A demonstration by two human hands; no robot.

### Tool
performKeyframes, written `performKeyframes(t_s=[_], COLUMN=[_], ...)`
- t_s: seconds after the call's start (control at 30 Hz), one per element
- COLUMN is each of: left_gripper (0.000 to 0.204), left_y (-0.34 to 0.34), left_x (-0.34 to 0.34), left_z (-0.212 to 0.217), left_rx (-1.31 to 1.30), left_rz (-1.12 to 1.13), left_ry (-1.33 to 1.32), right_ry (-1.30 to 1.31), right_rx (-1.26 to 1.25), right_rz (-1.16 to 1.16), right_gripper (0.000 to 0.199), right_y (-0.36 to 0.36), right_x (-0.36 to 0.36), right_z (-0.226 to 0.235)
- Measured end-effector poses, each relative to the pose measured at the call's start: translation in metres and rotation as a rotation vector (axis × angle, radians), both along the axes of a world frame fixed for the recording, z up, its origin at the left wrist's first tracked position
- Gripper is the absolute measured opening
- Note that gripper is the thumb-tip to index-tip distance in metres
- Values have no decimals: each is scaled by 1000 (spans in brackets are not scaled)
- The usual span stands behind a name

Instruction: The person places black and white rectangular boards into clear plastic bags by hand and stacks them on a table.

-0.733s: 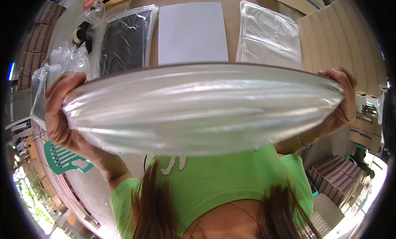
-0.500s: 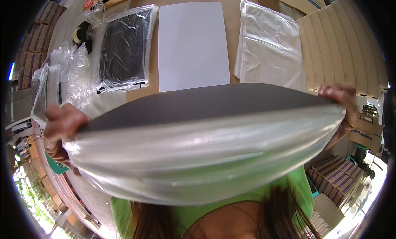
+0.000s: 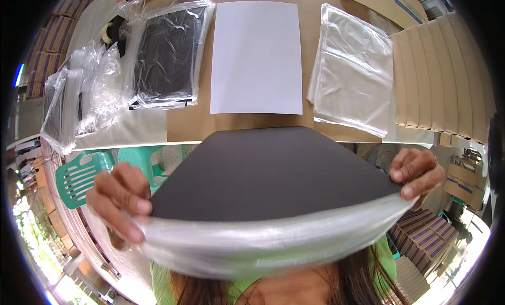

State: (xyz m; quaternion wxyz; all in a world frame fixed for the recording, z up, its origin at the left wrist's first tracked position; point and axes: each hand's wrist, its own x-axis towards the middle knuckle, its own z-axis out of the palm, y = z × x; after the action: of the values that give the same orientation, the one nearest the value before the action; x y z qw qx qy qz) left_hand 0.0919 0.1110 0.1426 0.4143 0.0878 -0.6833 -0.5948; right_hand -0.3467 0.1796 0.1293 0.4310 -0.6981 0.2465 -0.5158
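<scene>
A black sheet [image 3: 273, 173] is held flat in front of me, its far edge close to the table's near edge. Clear plastic film, apparently a bag [image 3: 273, 234], runs along the sheet's near side and is blurred by motion. My left hand [image 3: 120, 202] pinches the film at the sheet's left corner. At the right corner, my right hand [image 3: 418, 174] grips the film between thumb and fingers. How far the sheet goes into the film is unclear.
On the table lie a white sheet [image 3: 256, 58], a stack of black sheets in plastic [image 3: 167, 58], clear plastic bags [image 3: 355, 71] and crumpled plastic [image 3: 102, 89]. Folded cardboard [image 3: 439, 76] stands at the right. Green plastic chairs [image 3: 79, 181] are beyond my left hand.
Both hands have come down toward me with the film. More of the black sheet's surface now shows, and the table's near edge and green chairs have come into view.
</scene>
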Motion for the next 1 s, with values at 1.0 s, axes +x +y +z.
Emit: performKeyframes(t_s=[1.0], left_gripper=[67], left_y=[28], left_x=[-5], left_z=[-14], left_rx=[1012], left_rz=[406], left_ry=[314], right_ry=[-909], right_rx=[529], right_rz=[259], right_gripper=[25], right_y=[12], right_x=[42], right_z=[-49])
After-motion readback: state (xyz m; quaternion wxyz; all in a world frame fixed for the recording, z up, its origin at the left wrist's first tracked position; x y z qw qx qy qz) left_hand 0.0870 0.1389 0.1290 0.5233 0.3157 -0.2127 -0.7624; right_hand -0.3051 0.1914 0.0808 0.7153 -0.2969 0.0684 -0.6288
